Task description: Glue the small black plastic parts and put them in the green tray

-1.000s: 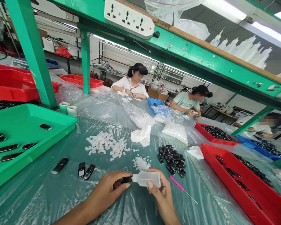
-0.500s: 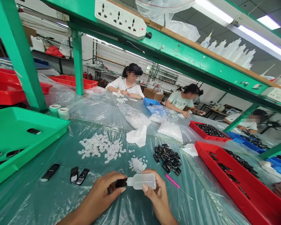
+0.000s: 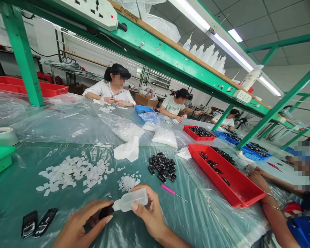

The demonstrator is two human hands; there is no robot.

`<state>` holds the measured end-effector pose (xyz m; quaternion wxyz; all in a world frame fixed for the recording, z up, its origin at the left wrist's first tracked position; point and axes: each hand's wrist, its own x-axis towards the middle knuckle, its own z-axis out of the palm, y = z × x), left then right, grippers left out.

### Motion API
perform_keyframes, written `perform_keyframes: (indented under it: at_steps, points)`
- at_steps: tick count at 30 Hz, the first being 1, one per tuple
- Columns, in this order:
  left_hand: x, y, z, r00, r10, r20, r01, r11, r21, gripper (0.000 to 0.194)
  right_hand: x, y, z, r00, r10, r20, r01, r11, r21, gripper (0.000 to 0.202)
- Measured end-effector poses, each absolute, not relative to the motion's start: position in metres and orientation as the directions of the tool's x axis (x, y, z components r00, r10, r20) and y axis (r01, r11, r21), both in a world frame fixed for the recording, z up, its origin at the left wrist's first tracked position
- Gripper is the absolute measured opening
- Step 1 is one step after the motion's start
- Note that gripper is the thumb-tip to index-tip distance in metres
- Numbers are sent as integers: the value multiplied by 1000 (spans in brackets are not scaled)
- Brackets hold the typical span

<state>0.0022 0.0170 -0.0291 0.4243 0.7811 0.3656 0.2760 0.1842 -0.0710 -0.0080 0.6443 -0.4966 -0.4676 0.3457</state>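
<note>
Between the thumb and fingers of my left hand [image 3: 84,220] is a small glossy black plastic piece [image 3: 106,210]. My right hand [image 3: 152,213] grips a translucent white squeeze bottle [image 3: 134,199], tilted nearly level, its nozzle end up against the black piece. Whether the tip touches it is hidden. Just beyond the bottle lies a small heap of tiny white parts [image 3: 129,182]. Left of that spreads a larger pile of flat white pieces [image 3: 69,174]. Several small black parts [image 3: 162,167] are heaped farther right, near a pink-handled screwdriver [image 3: 167,189].
Two black casings [image 3: 45,222] lie at the front left, near a green tray [image 3: 0,160]. A red tray [image 3: 222,179] with black parts stands at right, beside a co-worker's arm [image 3: 271,206]. A green shelf beam [image 3: 170,58] crosses overhead. Plastic sheeting covers the table.
The view has swung right, so the table's contents sit farther left and a co-worker at the right shows more. Both hands keep their holds; the bottle is tilted slightly more.
</note>
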Motion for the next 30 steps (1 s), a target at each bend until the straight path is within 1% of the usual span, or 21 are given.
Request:
perform_keyframes:
  at_steps: [5,10,13,16,19,22,26,30]
  points:
    - [0,20,-29,647,761,53,377,-379,845,38,183,-71,-7,315,912,261,-6,277,-961,31]
    - [0,19,-31,650,756,77,366,-400,840,36,183,-70,-8,346,901,262,9,276,-961,32]
    - [1,18,-32,632,769,96,359,-400,843,33,184,-71,-9,343,902,262,31,268,-963,33]
    - [1,18,-31,648,751,131,339,-438,833,29,184,-72,-10,335,905,261,49,260,-964,32]
    - [0,16,-24,663,732,157,319,-467,825,24,184,-72,-11,326,915,237,6,249,-969,33]
    - [0,11,-13,650,745,147,300,-430,851,21,185,-71,-15,303,940,156,-85,190,-978,31]
    - [1,4,-3,630,769,103,238,-318,918,18,185,-70,-18,276,958,74,-189,130,-973,27]
    - [1,2,-3,633,771,70,176,-231,957,19,184,-71,-15,254,967,12,-248,77,-966,30]
